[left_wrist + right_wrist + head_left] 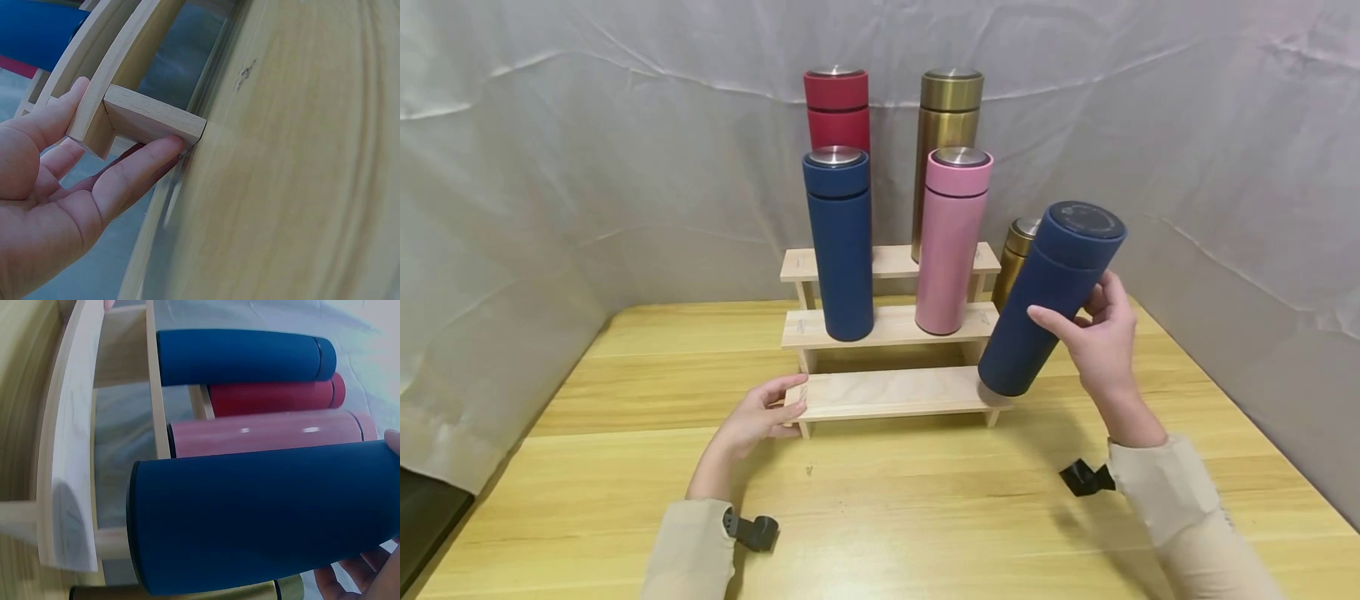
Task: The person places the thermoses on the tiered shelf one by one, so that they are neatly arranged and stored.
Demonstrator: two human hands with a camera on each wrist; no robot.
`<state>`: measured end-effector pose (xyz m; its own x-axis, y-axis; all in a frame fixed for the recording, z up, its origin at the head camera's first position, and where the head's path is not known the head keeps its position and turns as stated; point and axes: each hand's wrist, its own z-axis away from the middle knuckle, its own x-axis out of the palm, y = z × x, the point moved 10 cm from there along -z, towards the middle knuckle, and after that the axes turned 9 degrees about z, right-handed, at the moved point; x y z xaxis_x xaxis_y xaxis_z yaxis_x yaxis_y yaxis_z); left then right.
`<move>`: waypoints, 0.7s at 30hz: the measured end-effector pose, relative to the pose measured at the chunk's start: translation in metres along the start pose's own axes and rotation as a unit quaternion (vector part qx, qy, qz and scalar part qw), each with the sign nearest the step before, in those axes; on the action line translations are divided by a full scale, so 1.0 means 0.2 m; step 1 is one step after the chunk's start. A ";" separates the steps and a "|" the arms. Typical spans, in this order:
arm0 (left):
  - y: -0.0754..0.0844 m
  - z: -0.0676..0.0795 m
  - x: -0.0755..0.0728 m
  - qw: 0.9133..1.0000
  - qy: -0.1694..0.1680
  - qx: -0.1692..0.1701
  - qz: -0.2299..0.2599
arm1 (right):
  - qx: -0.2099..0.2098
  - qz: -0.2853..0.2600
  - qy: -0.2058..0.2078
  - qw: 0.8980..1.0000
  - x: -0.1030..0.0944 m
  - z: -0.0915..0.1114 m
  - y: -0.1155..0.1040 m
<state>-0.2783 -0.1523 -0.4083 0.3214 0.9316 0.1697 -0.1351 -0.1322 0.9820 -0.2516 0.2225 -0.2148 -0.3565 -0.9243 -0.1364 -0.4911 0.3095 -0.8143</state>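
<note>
My right hand grips a dark blue thermos bottle, thumb on its near side. The bottle tilts, its top leaning right and its base near the right end of the lowest step. In the right wrist view that blue bottle fills the front, with fingers at its lid end. My left hand holds the left end of the three-step wooden stand. In the left wrist view, the thumb is at the step board and a finger lies against the stand's leg.
A blue bottle and a pink bottle stand on the middle step. Behind them, a red bottle and a gold bottle stand on the top step. Another gold bottle is right of the stand, partly hidden. Grey cloth hangs behind the table.
</note>
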 end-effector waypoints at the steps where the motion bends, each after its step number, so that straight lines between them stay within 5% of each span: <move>1: 0.00 0.00 0.00 1.000 0.000 0.000 0.000 | -0.001 0.001 -0.004 1.000 0.01 0.00 -0.01; 21: 0.01 0.01 0.01 1.000 0.000 -0.002 -0.003 | -0.031 -0.002 -0.047 0.998 0.22 0.06 -0.09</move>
<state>-0.2765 -0.1519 -0.4065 0.3215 0.9325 0.1645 -0.1364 -0.1263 0.9826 -0.2486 0.1737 -0.2122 -0.2806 -0.9412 -0.1879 -0.5416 0.3169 -0.7786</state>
